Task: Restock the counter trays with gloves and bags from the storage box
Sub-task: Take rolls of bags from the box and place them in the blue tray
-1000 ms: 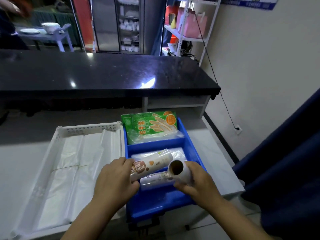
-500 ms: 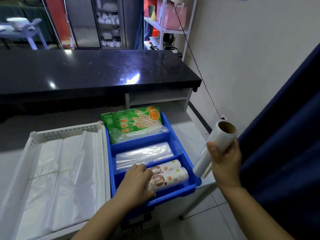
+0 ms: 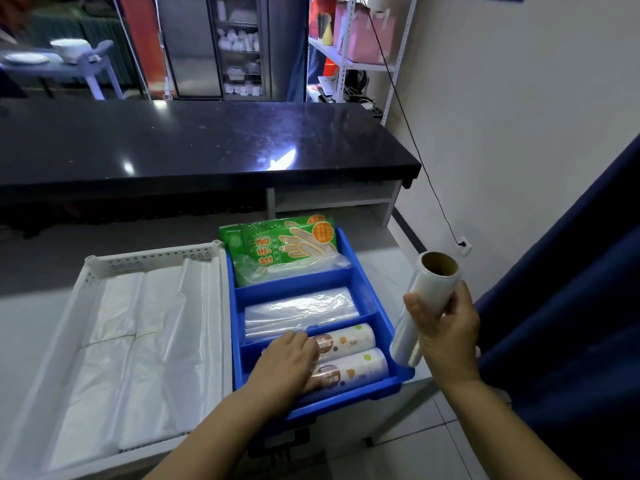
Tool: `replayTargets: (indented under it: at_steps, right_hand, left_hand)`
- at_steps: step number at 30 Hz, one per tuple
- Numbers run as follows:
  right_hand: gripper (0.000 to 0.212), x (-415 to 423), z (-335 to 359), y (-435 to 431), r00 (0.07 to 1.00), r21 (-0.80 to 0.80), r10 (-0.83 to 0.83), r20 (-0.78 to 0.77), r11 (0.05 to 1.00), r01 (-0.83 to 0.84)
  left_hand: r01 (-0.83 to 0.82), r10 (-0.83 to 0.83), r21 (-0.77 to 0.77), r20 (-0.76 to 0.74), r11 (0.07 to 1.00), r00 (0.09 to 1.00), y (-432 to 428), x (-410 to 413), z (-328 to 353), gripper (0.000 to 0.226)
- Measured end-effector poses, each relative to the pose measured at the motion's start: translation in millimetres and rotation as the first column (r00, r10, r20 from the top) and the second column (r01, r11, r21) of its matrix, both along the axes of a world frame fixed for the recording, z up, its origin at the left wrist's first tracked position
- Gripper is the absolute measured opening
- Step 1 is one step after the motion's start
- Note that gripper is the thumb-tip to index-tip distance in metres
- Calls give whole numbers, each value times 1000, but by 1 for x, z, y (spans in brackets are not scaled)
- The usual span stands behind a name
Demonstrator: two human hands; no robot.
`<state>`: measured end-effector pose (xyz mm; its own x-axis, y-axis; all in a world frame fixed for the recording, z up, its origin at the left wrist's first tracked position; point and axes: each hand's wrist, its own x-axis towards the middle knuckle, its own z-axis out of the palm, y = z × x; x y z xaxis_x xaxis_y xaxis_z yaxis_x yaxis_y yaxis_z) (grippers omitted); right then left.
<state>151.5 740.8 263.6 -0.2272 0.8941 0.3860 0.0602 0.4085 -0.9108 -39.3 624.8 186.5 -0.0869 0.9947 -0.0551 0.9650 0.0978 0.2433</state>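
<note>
A blue divided tray [image 3: 349, 251] sits on the white counter. Its far compartment holds green glove packs [image 3: 287, 245], the middle one flat clear bags [image 3: 299, 311], the near one two printed bag rolls [image 3: 349, 358]. My left hand [image 3: 287, 367] lies palm down on the left ends of those two rolls. My right hand [image 3: 445, 327] grips a clear film roll [image 3: 424, 303] with a cardboard core, held tilted in the air just right of the tray.
A white perforated tray [image 3: 149, 259] of folded white plastic bags [image 3: 138, 344] stands left of the blue tray. A black countertop [image 3: 207, 140] runs behind. A dark blue curtain [image 3: 571, 323] hangs at the right; a wall socket [image 3: 464, 244] and cable are beyond.
A second ago both hands held rolls over the near compartment. The left hand has laid its printed roll down in the tray. The right hand has lifted the clear roll out to the right.
</note>
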Motion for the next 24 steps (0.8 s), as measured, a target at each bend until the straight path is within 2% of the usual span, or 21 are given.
replayTargets:
  at_steps: [4,6,7,10,12,14,17,21,24]
  right_hand:
    - [34,-11,5,1,989,32,108,100,993,-112]
    - [39,-20,10,0,954,89,172,245,976,-199]
    - [45,-26,12,-1,915,165,175,363,955,-248]
    - [53,-50,7,-9,675,381,63,735,785,-488]
    - [52,-67,-2,-16,507,378,-5,862,674,-635]
    - [51,-79,-14,-22,358,320,-55,932,590,-742]
    - [55,-93,-30,-24,228,194,-10,973,567,-800]
    - [58,-104,-42,-27,156,115,29,987,547,-829]
    - [60,-104,-46,-27,137,82,67,988,521,-849]
  left_hand:
    - [-28,26,45,47,999,999,-6,-5,11,42]
    - [-97,90,142,52,985,995,-13,-19,26,35]
    - [-142,133,200,54,970,990,-17,-27,36,30]
    - [-284,257,303,125,910,958,-31,-51,65,12]
    - [-355,307,324,191,877,932,-40,-59,76,5]
    - [-380,328,331,203,864,923,-47,-61,80,6]
    - [-388,339,317,201,865,919,-58,-62,76,8]
    - [-414,362,283,220,865,906,-68,-63,68,10]
    - [-433,383,277,219,858,898,-70,-63,66,11]
